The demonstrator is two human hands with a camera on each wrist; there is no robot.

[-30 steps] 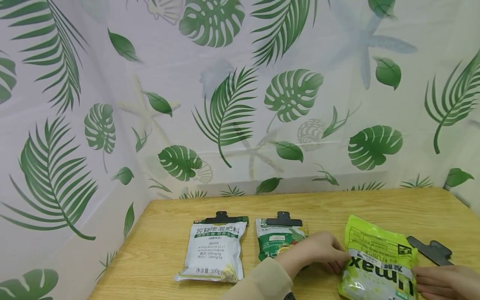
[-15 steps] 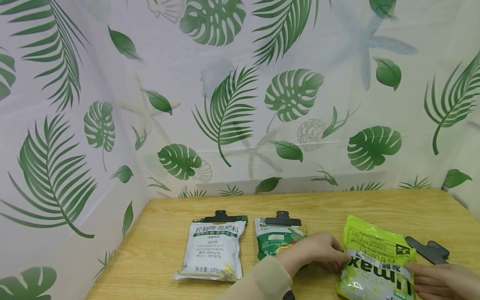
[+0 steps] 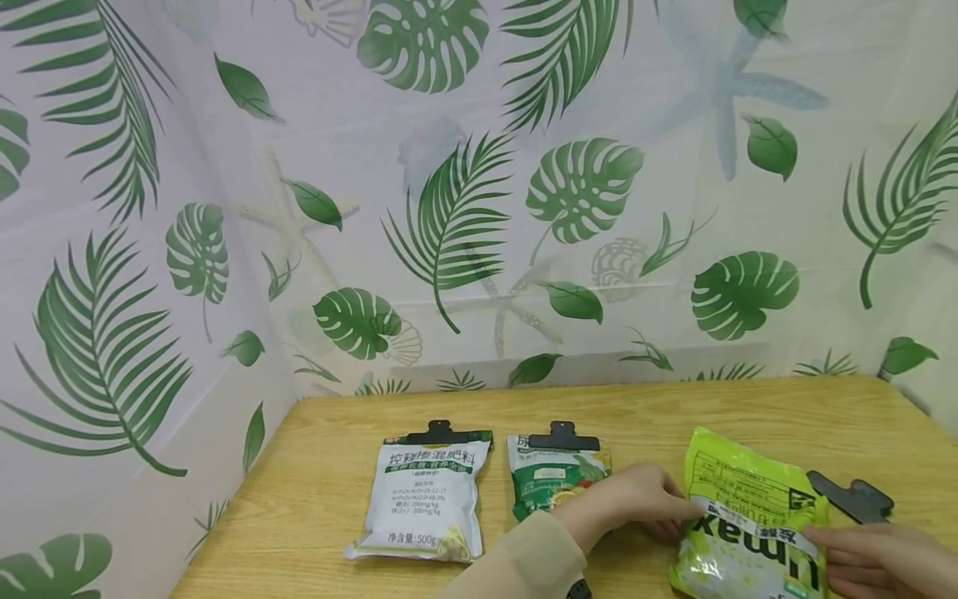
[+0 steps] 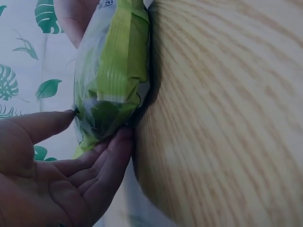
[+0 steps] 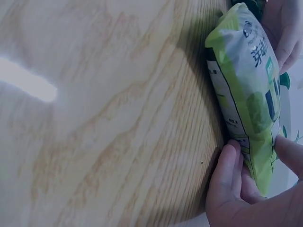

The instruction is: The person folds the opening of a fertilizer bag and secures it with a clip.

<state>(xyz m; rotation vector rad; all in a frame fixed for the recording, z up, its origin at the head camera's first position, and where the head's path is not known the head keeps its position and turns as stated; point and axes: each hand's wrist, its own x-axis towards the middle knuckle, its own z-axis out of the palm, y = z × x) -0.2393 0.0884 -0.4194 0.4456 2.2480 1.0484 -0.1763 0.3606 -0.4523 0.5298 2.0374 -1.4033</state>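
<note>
A bright lime-green bag with large black lettering, upside down to me, lies at the right of the table. My left hand grips its left side; in the left wrist view the thumb presses the upper face and the fingers reach under the lower edge. From the other side my right hand holds the bag, its thumb on the printed face; the right wrist view has the fingertips against the underside. A black clip lies just behind the bag, partly hidden by it.
A white printed bag with a black clip across its top lies left of centre. Beside it, a smaller green-and-white bag carries another black clip; my left forearm partly covers it. Leaf-patterned cloth walls enclose the wooden table.
My right hand has moved slightly left and its thumb now lies over the bag's printed face. The green bag has shifted a little to the left. The left hand stays nearly still.
</note>
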